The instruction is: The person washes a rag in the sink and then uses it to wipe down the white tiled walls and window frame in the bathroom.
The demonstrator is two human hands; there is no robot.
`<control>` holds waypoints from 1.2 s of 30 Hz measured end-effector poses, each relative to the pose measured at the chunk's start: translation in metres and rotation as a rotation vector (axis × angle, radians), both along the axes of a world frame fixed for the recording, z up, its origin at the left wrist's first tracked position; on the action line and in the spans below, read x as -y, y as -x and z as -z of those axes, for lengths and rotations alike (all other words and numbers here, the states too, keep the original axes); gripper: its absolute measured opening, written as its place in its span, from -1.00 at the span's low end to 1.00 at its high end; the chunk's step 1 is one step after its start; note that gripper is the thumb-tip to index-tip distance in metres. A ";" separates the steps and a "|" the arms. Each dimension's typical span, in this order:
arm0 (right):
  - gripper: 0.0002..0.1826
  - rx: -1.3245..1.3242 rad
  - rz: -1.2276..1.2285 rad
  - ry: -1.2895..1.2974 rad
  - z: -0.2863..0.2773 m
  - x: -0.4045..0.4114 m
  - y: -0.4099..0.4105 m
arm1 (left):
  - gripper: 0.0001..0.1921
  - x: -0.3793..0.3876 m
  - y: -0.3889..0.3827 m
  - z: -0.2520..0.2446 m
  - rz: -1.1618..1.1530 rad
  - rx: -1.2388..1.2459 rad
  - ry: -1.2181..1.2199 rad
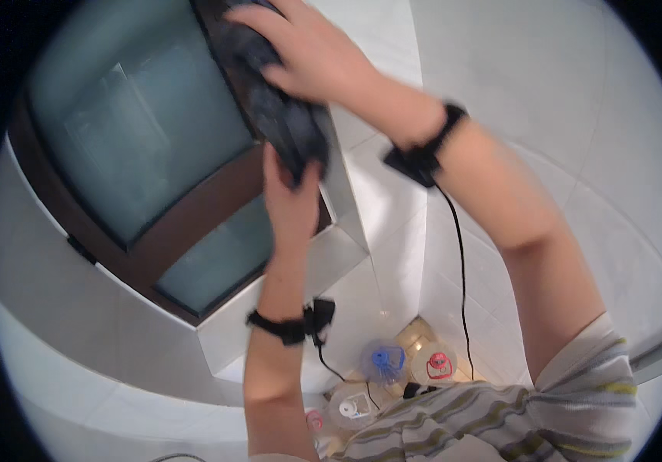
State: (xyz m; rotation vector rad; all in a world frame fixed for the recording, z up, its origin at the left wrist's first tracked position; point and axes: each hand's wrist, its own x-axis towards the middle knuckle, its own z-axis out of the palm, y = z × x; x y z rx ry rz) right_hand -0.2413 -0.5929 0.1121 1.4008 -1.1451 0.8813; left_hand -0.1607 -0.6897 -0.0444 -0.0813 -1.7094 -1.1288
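Both of my arms reach up to a frosted-glass window (pixel 152 115) with a brown frame (pixel 210 190). A dark, bunched cloth (pixel 287 118), blurred, lies along the frame's right side. My right hand (pixel 302 52) grips its upper part with spread fingers. Lower down, my left hand (pixel 292 199) pinches the cloth's bottom end between thumb and fingers. Part of the cloth is hidden behind my right hand, and its top runs towards the picture's upper rim. Whether the cloth presses on the frame cannot be told.
A pale tiled sill (pixel 337 254) borders the window; light tiled walls (pixel 498 75) meet in a corner. On the floor stand clear plastic bottles with a blue handle (pixel 386 358), a red handle (pixel 439 365) and a white handle (pixel 354 407). Black cables (pixel 461 260) hang from my wristbands (pixel 423 150).
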 end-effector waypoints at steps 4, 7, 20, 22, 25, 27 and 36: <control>-0.65 -0.196 0.571 -0.017 -0.030 0.039 0.004 | -0.40 0.045 0.025 -0.049 -0.251 0.001 -0.120; -0.66 -0.160 0.999 -0.238 0.005 0.065 0.012 | -0.53 0.094 0.040 -0.009 -0.464 0.099 0.236; -0.78 0.315 0.588 -1.054 0.337 0.078 0.013 | -0.78 0.061 -0.063 0.202 -0.413 0.896 0.302; -0.80 0.280 0.532 -0.959 0.344 0.071 0.010 | -0.76 0.070 -0.084 0.207 -0.387 0.953 0.224; -0.78 0.264 0.547 -1.053 0.339 0.067 0.011 | -0.72 0.064 -0.096 0.206 -0.184 1.012 -0.064; -0.74 0.238 0.550 -1.116 0.335 0.065 0.013 | -0.69 0.059 -0.097 0.199 -0.027 1.013 -0.290; -0.52 0.675 0.204 -1.032 0.325 0.067 0.020 | -0.68 0.057 -0.097 0.185 0.094 0.784 -0.719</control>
